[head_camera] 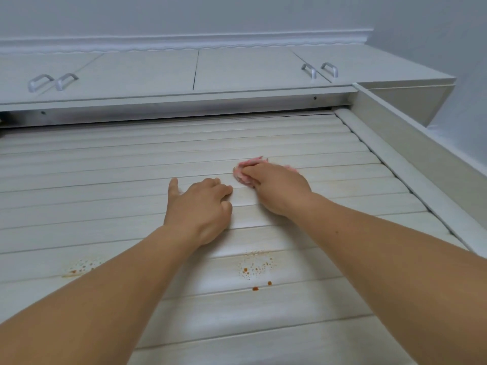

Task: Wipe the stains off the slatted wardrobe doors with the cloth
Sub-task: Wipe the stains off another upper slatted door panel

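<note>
The white slatted wardrobe door [105, 164] fills the view, seen from below. My right hand [276, 188] grips a bunched pink cloth [249, 167] and presses it against a slat high up on the door. My left hand [200, 206] rests on the slats just left of it, thumb stretched out and fingers curled under. Orange-brown speckled stains [254, 270] sit on a lower slat between my forearms. A fainter smeared stain [80, 266] lies on the same slat at the left, partly behind my left forearm.
Above the door runs a metal track [184, 109], and over it small cupboard doors with silver handles [52, 81] and more handles [320, 69]. The wardrobe's side frame [411, 159] borders the door on the right, by a white wall [461, 35].
</note>
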Demonstrator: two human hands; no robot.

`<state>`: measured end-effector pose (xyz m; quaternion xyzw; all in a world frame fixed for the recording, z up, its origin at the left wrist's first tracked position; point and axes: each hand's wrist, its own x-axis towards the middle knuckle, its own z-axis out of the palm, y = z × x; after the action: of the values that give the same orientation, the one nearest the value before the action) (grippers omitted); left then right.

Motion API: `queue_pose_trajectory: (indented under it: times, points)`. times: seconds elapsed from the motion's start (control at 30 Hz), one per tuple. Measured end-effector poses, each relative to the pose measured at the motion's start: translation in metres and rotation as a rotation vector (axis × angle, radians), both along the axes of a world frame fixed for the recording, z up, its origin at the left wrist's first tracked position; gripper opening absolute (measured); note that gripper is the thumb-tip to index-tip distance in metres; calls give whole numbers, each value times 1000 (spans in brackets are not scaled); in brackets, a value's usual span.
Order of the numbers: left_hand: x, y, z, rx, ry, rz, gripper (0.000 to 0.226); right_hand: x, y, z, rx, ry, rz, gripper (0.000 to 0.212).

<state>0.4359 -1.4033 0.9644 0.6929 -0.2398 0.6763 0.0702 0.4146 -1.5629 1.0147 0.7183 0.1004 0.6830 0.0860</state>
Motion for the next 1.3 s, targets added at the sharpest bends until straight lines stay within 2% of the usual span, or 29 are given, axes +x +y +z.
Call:
queue_pose_trajectory:
  times: [0.07, 0.17, 0.3, 0.37, 0.47, 0.57, 0.63, 0.8, 0.97, 1.03, 1.13, 1.3]
  points:
    - [0, 2, 1, 16, 8, 4, 46, 0, -17, 3, -32, -23, 40, 32]
    - [2, 4, -1, 25, 17, -11, 47, -15, -43, -3, 84, -35, 57, 35]
    - [5, 3, -2, 32, 39, -35, 49, -32, -65, -18, 438, -82, -209, 33]
    - [5, 3, -3, 46, 58, -40, 50, -25, -58, -20, 530, -107, -245, 37]
    - [4, 6, -2, 65, 57, -27, 51, -9, -22, -23, 417, -101, -101, 41]
    - [3, 11, 0, 64, 44, -7, 50, 7, 15, -40, 131, -169, -111, 37]
    - [3, 9, 1, 58, 42, -5, 51, 4, 14, -51, 60, -220, -126, 37]
    - [2, 8, -2, 51, 36, -13, 48, -17, -27, -55, 175, -216, -239, 38]
    - [1, 2, -6, 28, 45, -21, 45, -27, -47, -57, 472, -202, -297, 41]
    - [-1, -2, -4, 10, 41, -4, 42, -21, -33, -56, 407, -198, -266, 41]
    - [-5, -12, -2, -41, 32, -2, 40, -8, -12, -58, 170, -182, -185, 38]
    - [-16, -50, -6, 84, 9, -80, 44, -18, -34, -61, 142, -155, -163, 38]
